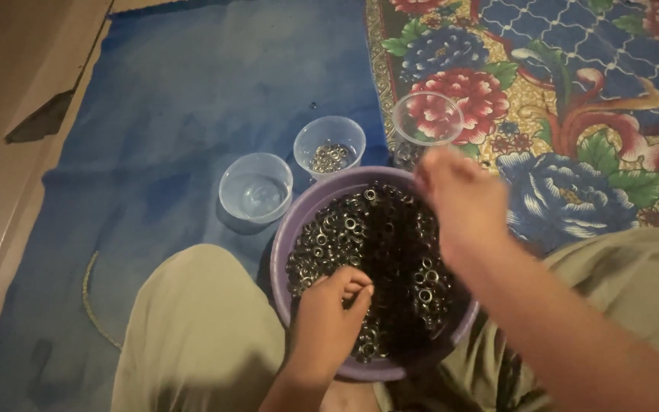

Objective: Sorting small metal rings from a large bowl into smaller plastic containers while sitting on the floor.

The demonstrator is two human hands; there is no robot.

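A purple bowl (284, 236) sits between my knees, filled with several small metal eyelet rings (345, 229). My left hand (329, 317) rests inside the bowl at its near side, fingers pinched together on the rings. My right hand (459, 198) hovers blurred over the bowl's far right rim, fingers drawn together; whether it holds a ring cannot be seen. Beyond it stands a clear plastic cup (427, 118) on the flowered mat. A second clear cup (329, 145) holds a few rings. A third clear cup (255, 187) looks bare inside.
A blue cloth (192, 91) covers the floor under the two left cups. A flowered mat (573, 91) lies at the right. Wooden floor (9, 91) runs along the left edge. My knees in khaki trousers (192, 336) flank the bowl.
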